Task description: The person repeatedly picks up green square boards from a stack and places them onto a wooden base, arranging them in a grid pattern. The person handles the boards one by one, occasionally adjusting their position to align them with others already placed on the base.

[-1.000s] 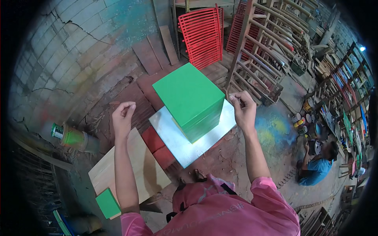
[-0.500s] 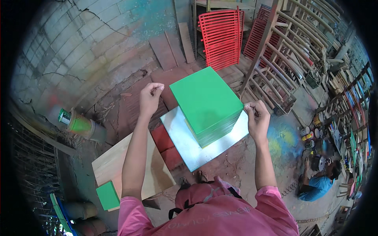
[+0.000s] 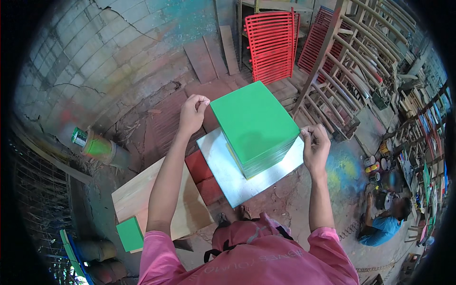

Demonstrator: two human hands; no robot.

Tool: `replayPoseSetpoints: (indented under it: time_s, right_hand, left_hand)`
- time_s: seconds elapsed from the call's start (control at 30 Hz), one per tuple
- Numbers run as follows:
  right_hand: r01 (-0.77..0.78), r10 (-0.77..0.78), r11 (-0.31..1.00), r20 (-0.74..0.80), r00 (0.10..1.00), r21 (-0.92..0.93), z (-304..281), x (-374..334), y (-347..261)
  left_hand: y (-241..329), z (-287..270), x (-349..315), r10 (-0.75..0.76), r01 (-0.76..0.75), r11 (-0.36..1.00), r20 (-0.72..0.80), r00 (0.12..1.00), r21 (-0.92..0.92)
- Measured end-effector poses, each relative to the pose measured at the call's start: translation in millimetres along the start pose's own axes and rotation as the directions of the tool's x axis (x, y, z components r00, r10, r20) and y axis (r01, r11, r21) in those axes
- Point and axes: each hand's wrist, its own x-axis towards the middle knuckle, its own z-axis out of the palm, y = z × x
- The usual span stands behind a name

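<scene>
In front of me rises a tall stack of thin square panels, topped by a smooth green panel (image 3: 256,121). My left hand (image 3: 192,115) is closed, thumb and fingers pinched together at the left corner of that top panel. Pinching the opposite, right corner is my right hand (image 3: 316,147). The fingers partly hide both contacts. Beneath the stack lies a pale, shiny square board (image 3: 223,166), turned at an angle and jutting out on several sides.
Red blocks (image 3: 202,175) and a wooden board (image 3: 142,192) with a small green panel (image 3: 129,233) lie left. A paint can (image 3: 79,137) tops a bucket at far left. Red slatted panels (image 3: 270,46) and a wooden rack (image 3: 327,61) stand behind. A person (image 3: 382,228) crouches right.
My left hand has come in to the left corner of the top green panel, closing the small gap. My right hand stays at the right corner. The whole view has shifted slightly.
</scene>
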Motion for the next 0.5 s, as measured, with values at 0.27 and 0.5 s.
replayPoseSetpoints:
  time_s: [0.27, 0.5]
  right_hand:
    - [0.077, -0.088, 0.991, -0.102, 0.991, -0.107, 8, -6, -3]
    - [0.143, -0.156, 0.982, -0.101, 0.983, -0.124, 9, -4, -2]
  left_hand:
    - [-10, 1, 2, 0.02, -0.02, 1.0, 0.054, 0.998, -0.007]
    - [-14, -1, 5, -0.01, 0.019, 0.997, 0.122, 0.993, -0.07]
